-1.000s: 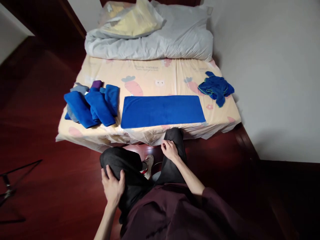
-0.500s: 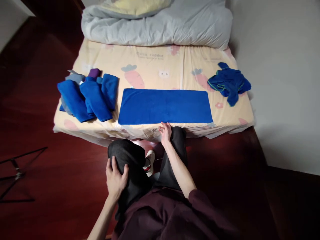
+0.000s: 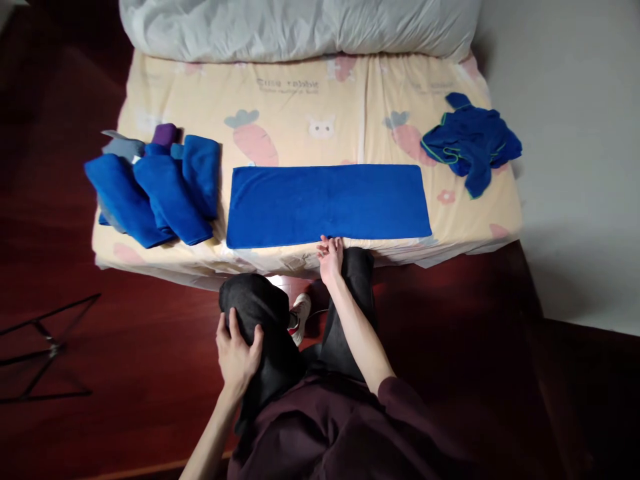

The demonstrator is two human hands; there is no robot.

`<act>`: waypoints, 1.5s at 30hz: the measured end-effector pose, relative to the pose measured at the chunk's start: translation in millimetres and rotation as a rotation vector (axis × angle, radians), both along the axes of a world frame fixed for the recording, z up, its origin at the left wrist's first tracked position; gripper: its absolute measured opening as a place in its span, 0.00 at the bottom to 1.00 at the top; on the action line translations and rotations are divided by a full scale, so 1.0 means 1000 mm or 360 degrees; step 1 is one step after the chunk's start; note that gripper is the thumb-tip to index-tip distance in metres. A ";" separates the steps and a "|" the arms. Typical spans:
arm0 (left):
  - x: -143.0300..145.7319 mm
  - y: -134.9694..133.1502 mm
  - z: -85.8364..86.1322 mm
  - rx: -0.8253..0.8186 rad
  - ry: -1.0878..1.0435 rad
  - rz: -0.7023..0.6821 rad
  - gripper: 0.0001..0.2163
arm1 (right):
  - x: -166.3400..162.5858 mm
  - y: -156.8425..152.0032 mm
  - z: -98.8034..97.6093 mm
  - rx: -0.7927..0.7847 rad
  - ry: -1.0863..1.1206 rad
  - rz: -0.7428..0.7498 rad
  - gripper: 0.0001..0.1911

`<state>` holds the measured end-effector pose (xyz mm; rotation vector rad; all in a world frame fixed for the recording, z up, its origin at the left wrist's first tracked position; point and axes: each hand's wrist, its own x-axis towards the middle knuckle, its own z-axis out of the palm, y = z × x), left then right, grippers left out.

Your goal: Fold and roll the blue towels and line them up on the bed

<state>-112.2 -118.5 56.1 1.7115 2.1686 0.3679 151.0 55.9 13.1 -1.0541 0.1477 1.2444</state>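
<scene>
A long blue towel (image 3: 327, 203) lies flat along the near edge of a bed (image 3: 310, 107) with a carrot-print sheet. My right hand (image 3: 331, 257) reaches to the towel's near edge, its fingers loosely apart and touching the hem. My left hand (image 3: 237, 353) rests spread on my left knee, holding nothing. To the left of the flat towel sits a pile of folded blue towels (image 3: 160, 187) with a grey and a purple one behind. A crumpled blue cloth (image 3: 470, 143) lies at the bed's right side.
A rolled grey duvet (image 3: 300, 27) fills the far end of the bed. A white wall (image 3: 575, 167) stands to the right. Dark red wooden floor surrounds the bed, with a black metal stand (image 3: 40, 347) on the left.
My right hand has lifted off my right knee and moved forward to the near edge of the flat towel. The view has moved closer to the bed. My left hand stayed on the knee.
</scene>
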 end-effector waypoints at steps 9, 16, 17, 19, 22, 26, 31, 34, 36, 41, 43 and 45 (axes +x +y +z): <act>0.031 0.013 -0.012 0.0007 0.0024 -0.0318 0.37 | -0.010 0.011 -0.010 -0.0137 -0.0100 -0.0097 0.13; 0.080 0.071 -0.009 0.0109 -0.0047 -0.0731 0.25 | -0.012 0.006 -0.015 -0.0111 -0.0053 -0.0089 0.11; 0.091 0.096 -0.006 0.0148 -0.0051 -0.0829 0.21 | -0.011 0.007 -0.016 -0.0105 -0.0014 -0.0087 0.11; 0.119 0.160 0.000 0.0196 -0.0062 -0.0978 0.18 | -0.007 0.009 -0.017 -0.0105 0.0062 -0.0070 0.13; 0.171 0.271 0.003 0.0102 -0.0068 -0.1240 0.18 | -0.003 0.010 -0.019 -0.0112 0.0134 -0.0007 0.17; 0.236 0.403 -0.009 -0.0046 0.0061 -0.1411 0.17 | -0.001 0.007 -0.020 -0.0153 0.0173 0.0053 0.17; 0.286 0.493 -0.026 -0.0199 0.0244 -0.1450 0.18 | -0.004 0.004 -0.016 -0.0252 0.0228 0.0026 0.14; 0.301 0.512 -0.023 -0.0225 0.0325 -0.1423 0.20 | -0.003 0.004 -0.009 -0.0313 0.0312 -0.0039 0.13; 0.308 0.517 -0.016 -0.0248 0.0390 -0.1378 0.22 | -0.001 0.006 -0.003 -0.0331 0.0419 -0.0135 0.11; 0.319 0.526 -0.001 -0.0366 0.0483 -0.1317 0.24 | 0.000 0.008 0.007 -0.0369 0.0551 -0.0245 0.08; 0.321 0.531 -0.001 -0.0394 0.0446 -0.1277 0.25 | 0.000 0.007 0.008 -0.0376 0.0517 -0.0244 0.08; 0.322 0.536 -0.004 -0.0413 0.0391 -0.1261 0.27 | 0.000 0.007 0.008 -0.0374 0.0502 -0.0233 0.08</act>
